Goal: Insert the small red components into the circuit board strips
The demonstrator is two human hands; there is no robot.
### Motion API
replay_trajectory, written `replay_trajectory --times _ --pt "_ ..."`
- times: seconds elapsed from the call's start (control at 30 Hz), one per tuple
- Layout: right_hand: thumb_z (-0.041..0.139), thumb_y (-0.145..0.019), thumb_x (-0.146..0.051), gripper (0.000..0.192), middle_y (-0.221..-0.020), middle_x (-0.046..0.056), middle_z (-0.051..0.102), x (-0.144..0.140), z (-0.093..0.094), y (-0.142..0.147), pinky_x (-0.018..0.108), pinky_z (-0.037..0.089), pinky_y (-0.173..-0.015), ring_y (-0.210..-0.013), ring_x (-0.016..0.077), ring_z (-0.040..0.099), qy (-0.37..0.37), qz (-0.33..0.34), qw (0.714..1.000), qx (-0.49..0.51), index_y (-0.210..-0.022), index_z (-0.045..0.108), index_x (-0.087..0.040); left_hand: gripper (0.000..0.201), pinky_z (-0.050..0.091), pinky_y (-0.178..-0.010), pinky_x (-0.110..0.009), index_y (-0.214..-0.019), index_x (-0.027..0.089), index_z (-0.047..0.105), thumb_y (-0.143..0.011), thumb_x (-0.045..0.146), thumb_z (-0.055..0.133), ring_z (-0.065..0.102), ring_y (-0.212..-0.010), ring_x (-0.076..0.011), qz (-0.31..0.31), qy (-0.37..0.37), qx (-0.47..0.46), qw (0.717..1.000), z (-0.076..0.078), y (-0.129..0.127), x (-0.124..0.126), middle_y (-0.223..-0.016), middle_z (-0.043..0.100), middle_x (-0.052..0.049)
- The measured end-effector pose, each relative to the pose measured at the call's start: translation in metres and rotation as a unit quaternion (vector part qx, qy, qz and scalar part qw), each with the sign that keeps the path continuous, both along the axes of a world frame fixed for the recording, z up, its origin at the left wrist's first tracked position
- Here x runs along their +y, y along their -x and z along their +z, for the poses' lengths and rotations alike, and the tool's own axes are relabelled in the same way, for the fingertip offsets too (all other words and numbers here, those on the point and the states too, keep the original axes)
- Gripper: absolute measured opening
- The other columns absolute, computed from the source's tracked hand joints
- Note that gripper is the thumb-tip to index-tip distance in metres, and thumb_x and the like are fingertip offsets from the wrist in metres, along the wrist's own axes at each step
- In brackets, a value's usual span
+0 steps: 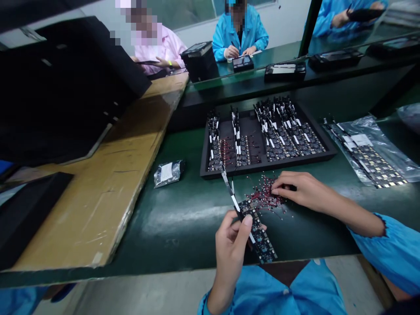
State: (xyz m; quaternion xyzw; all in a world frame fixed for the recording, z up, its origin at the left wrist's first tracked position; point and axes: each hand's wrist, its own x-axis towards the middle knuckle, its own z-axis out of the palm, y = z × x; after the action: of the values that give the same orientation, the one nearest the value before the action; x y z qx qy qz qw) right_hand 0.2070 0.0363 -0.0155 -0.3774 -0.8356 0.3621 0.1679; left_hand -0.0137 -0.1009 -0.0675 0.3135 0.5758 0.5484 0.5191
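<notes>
My left hand [234,238] grips a strip of small circuit boards [260,232] with its thumb on top, tilted over the table's front edge. Black and white cable tails stick up from the strip's far end. With thumb and forefinger together, my right hand [297,190] reaches into a loose pile of tiny parts with red and black wires [264,192]. Whether a part is between those fingertips is too small to make out. Just behind the pile lies a black foam tray [229,172] bearing several similar board strips, some with red wires along them.
At right, more board strips [374,159] lie on a clear plastic bag [393,140]. A small silver packet [169,173] sits left of the tray. Brown cardboard [131,162] and a large black box [59,92] occupy the left. Several people work across the bench.
</notes>
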Motion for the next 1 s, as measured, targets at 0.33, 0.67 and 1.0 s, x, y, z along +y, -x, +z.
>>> replay_trajectory --times 0.33,0.67,1.0 --pt "0.073 -0.087 -0.045 0.027 -0.088 0.004 0.078 -0.011 0.013 0.007 0.034 0.055 -0.073 -0.078 0.0218 0.071 0.136 -0.127 0.968 0.166 -0.096 0.076 -0.02 0.031 0.059 -0.054 -0.039 -0.103 0.026 0.073 -0.077 0.042 0.078 0.077 -0.067 -0.0366 -0.03 -0.028 -0.006 0.999 0.014 -0.006 0.005 -0.08 0.084 -0.012" --pt "0.07 -0.091 -0.044 0.02 -0.097 0.001 0.08 -0.024 0.024 0.008 0.033 0.056 -0.08 -0.088 0.021 0.073 0.164 0.038 0.975 0.144 -0.099 0.083 -0.031 0.031 0.059 -0.06 -0.039 -0.102 0.024 0.073 -0.076 0.038 0.08 0.076 -0.065 -0.0344 -0.006 -0.022 -0.013 1.0 0.016 -0.005 0.007 -0.076 0.084 -0.01" --pt "0.066 -0.09 -0.051 0.019 -0.076 -0.003 0.076 -0.035 0.005 0.017 0.031 0.048 -0.056 -0.062 0.0189 0.064 0.193 0.053 0.975 0.094 -0.092 0.078 -0.035 0.021 0.057 -0.056 -0.032 -0.097 0.017 0.073 -0.082 0.032 0.077 0.076 -0.056 -0.0289 -0.039 -0.037 -0.01 0.998 0.017 -0.006 0.004 -0.068 0.084 -0.009"
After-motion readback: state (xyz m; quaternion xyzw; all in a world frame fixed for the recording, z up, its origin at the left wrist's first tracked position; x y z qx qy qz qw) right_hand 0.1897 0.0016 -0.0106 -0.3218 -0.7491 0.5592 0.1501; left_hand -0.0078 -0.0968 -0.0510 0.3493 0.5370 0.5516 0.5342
